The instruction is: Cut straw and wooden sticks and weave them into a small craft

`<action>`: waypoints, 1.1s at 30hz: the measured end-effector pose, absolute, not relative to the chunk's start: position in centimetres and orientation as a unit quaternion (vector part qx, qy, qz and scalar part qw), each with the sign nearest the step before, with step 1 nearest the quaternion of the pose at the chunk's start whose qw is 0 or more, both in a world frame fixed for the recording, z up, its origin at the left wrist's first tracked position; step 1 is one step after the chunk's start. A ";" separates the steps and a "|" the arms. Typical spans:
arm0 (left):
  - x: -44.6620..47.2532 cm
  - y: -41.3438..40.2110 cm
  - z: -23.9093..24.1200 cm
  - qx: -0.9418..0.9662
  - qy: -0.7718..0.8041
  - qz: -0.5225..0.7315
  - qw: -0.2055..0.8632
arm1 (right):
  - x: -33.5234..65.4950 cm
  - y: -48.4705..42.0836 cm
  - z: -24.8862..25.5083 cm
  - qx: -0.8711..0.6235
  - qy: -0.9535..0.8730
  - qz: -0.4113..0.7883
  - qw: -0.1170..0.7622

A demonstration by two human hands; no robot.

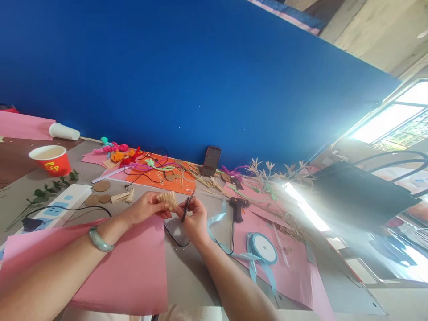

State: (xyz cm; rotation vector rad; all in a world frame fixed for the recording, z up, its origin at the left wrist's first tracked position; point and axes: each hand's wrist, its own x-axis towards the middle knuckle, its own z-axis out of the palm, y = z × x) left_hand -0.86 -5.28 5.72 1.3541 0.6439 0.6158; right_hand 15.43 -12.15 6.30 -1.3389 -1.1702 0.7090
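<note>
My left hand (pixel 145 207) is closed on a small tan bundle of straw-like strips (pixel 168 199), held just above the table. My right hand (pixel 195 218) is closed on dark scissors (pixel 186 207), whose tips point up beside the bundle's right end. A green bangle (pixel 99 240) circles my left wrist. Both hands hover over the edge of a pink paper sheet (pixel 133 263) and a small clear piece with a black edge (pixel 176 232).
A black glue gun (pixel 238 207) and a light blue ribbon spool (pixel 263 247) lie to the right on pink paper. A red paper cup (pixel 51 159), a white power strip (pixel 56 207), cardboard discs, coloured cords on orange paper (pixel 157 178), a phone (pixel 211 160) against the blue wall, and a black bag (pixel 357 194) surround them.
</note>
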 end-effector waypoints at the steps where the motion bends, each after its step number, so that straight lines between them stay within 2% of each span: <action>1: -0.9 -5.3 5.8 0.607 0.285 0.272 0.690 | 15.5 -12.1 6.3 -0.571 -0.501 0.303 0.576; 9: -0.6 -4.9 5.2 0.575 0.329 0.301 0.686 | 15.8 -12.0 5.9 -0.557 -0.507 0.317 0.577; 17: -0.8 -5.0 5.3 0.572 0.302 0.324 0.690 | 15.6 -12.0 5.9 -0.537 -0.509 0.380 0.555; 23: -0.8 -5.2 5.5 0.631 0.295 0.281 0.660 | 15.9 -11.7 5.3 -0.529 -0.499 0.383 0.570; 33: -0.7 -5.0 5.1 0.595 0.344 0.299 0.662 | 16.3 -11.2 5.0 -0.553 -0.455 0.362 0.596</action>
